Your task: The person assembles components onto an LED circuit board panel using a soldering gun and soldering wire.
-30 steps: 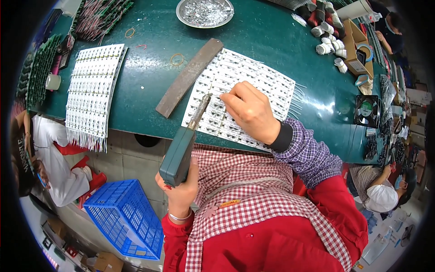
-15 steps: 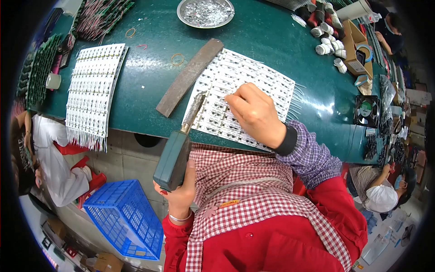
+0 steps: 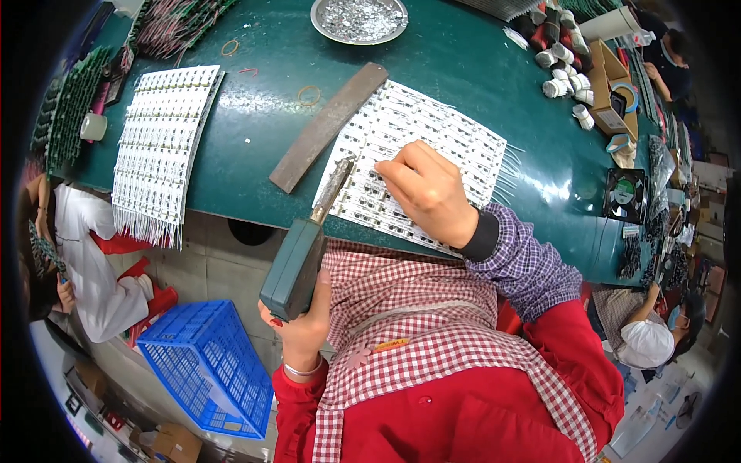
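Observation:
My left hand [image 3: 307,330] grips a green soldering gun [image 3: 289,266] by its body. The gun's silvery, solder-crusted tip is over the left side of a white circuit board panel [image 3: 451,131] with rows of small parts. Above that same panel is my right hand [image 3: 434,199], its fingers pinched just right of the tip. Whatever lies between these fingertips is too small to make out. Thin white wires stick out from the panel's right edge. A grey-brown flat bar [image 3: 328,127] lies slantwise along the panel's upper left edge.
A second stack of wired panels [image 3: 164,139] overhangs the green table's [image 3: 255,92] front edge at left. At the back stands a metal dish [image 3: 316,27] of solder scraps. Wire bundles, a cardboard box [image 3: 617,116] and a black fan [image 3: 625,193] sit right. A blue crate [image 3: 189,324] is on the floor.
My right hand has moved slightly left over the panel, bringing its fingertips closer to the soldering gun's tip. The whole view has shifted a little. My left hand still holds the gun.

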`<state>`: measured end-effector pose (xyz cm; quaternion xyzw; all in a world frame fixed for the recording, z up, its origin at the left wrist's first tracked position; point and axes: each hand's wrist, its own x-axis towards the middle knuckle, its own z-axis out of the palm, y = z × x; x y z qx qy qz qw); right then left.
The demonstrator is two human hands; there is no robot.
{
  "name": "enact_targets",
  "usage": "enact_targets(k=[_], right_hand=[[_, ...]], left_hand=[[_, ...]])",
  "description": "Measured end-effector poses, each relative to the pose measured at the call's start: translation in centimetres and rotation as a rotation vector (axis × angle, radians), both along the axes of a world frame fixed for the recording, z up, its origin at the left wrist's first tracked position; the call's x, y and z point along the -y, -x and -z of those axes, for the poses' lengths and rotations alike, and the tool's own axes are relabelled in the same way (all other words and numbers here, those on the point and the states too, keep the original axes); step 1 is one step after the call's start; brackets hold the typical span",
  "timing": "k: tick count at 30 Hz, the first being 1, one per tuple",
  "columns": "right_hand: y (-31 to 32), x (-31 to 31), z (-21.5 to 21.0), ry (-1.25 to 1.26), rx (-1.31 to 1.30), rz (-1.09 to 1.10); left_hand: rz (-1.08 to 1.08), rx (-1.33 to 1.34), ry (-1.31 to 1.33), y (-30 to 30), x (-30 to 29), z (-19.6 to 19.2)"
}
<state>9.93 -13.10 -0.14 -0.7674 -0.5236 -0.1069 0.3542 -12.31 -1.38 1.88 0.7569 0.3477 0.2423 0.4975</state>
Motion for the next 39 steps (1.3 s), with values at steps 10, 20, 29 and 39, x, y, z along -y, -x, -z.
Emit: enact_targets(k=[10,20,29,39], right_hand=[[-0.2,0.0,0.4,0.055,0.008,-0.006],[-0.1,-0.1,0.3,0.057,0.016,-0.009],[-0.1,-0.1,0.3,0.057,0.012,-0.011],[0.0,-0.1,0.3,0.063,0.017,-0.012]], left_hand=[[0.042,0.035,0.0,-0.2,0.1,0.9],[0.06,-0.002,-0.033,0.3,-0.3,0.4],[0.036,0.059,-0.019,0.4,-0.2,0.8],[0.043,0.083,0.03,-0.7,0.1,0.5]])
